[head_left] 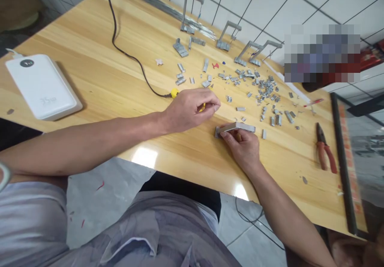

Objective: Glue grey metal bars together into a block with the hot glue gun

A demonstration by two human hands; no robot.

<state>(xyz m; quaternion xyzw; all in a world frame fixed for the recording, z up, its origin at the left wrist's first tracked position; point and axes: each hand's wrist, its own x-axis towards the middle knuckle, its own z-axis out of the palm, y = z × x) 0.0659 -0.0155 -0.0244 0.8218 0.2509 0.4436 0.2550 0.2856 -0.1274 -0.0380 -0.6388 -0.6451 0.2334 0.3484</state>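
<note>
My left hand (192,107) is over the middle of the wooden table, thumb and fingers pinched together; what they hold, if anything, is too small to tell. Yellow parts of a corded tool (175,93) show beside the wrist and through the gap between thumb and fingers. Nearer the front edge, my right hand (245,149) grips a grey metal bracket (236,127) between thumb and fingers. The bracket has a small block at its left end, just right of and below my left hand. Small cut metal pieces (267,89) lie scattered beyond both hands.
Several bent metal frames (231,29) stand along the tiled wall. A white power bank (43,87) sits at the left, with a black cable (132,57) crossing the table (90,51). Red-handled pliers (322,147) and a dark-framed panel (345,159) are at the right.
</note>
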